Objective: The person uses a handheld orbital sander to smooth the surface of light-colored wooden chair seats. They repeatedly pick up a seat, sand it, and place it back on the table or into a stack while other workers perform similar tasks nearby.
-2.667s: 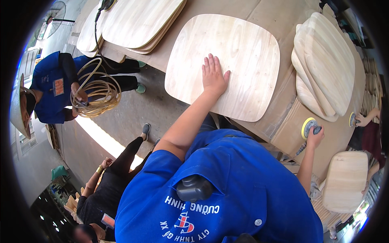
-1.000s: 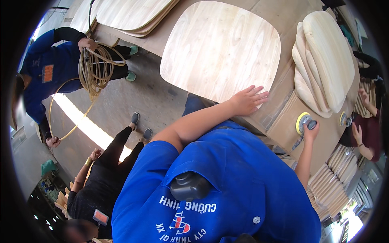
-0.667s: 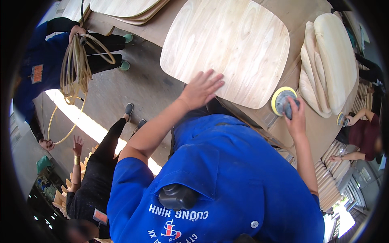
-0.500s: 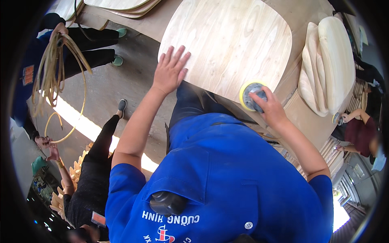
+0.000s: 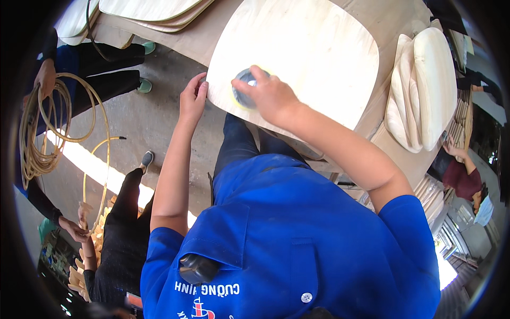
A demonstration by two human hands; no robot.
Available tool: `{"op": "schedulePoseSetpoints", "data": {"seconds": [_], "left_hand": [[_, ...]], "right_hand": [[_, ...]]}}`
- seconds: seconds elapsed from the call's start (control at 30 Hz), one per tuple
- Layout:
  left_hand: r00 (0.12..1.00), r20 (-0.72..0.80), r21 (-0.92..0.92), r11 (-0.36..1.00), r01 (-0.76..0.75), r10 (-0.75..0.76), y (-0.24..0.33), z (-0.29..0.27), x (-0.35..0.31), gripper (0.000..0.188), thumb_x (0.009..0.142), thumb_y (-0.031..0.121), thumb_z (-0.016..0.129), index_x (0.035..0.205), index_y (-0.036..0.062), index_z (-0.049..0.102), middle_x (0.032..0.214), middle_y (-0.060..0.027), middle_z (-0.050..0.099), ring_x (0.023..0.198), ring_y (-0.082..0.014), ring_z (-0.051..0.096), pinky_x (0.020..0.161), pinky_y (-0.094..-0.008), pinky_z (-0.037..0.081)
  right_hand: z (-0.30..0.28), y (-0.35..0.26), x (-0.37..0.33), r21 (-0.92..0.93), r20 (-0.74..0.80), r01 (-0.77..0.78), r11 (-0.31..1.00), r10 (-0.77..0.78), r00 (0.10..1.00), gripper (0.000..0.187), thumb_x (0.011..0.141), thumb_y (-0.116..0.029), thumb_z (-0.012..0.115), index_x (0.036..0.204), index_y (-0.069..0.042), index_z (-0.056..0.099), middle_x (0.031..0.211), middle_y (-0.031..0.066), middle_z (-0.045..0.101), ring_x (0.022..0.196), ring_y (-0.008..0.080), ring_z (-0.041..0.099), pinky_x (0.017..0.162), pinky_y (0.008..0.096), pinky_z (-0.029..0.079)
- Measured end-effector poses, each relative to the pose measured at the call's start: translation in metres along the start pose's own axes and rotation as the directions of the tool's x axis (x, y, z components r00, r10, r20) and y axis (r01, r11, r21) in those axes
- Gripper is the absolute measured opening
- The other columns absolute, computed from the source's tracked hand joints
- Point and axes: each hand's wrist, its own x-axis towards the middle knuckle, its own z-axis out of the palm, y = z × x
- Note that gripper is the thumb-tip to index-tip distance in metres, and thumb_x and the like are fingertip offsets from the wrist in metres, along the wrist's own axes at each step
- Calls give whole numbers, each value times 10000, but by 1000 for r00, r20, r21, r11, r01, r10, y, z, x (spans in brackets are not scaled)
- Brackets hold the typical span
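Note:
A pale wooden panel (image 5: 313, 58) with rounded corners lies flat in front of me. My right hand (image 5: 276, 101) grips a round grey hand sanding pad (image 5: 244, 99) with a yellow rim, pressed on the panel near its left front corner. The pad and fingertips are slightly blurred. At the panel's left edge, my left hand (image 5: 193, 100) is closed on the rim, thumb toward the panel; part of its fingers is hidden.
Upright curved wooden panels (image 5: 422, 90) stand close together on the table's right side. More flat panels (image 5: 159, 13) are stacked at the far left. A person on the left holds a coiled yellow hose (image 5: 50, 133); another person (image 5: 127, 234) is beside them. Someone in maroon (image 5: 462, 173) works at right.
My right hand has swept the sanding pad left across the panel. My left hand has slid off the top surface to the left edge. The hose-holder's coil has shifted down and left.

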Motion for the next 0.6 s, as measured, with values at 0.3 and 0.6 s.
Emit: {"op": "schedulePoseSetpoints", "data": {"seconds": [0.3,0.6], "left_hand": [[993,119,-254,967,36,-5,0,18,-7,555,947,154,579,1427,-6,350,1333,-160,518,1219,-218,502,1017,-326,402],[990,138,-272,961,52,-14,4,16,-7,557,946,152,580,1428,-5,349,1333,-158,520,1219,-219,506,1018,-327,401]], "right_hand": [[-58,110,71,-47,-398,-374,926,326,858,665,794,-143,722,1373,-291,431,1304,194,427,1023,388,616,891,432,522],[-44,91,55,-87,-351,-335,938,286,892,641,803,-143,710,1363,-298,438,1284,206,419,968,409,617,858,450,528]]}}
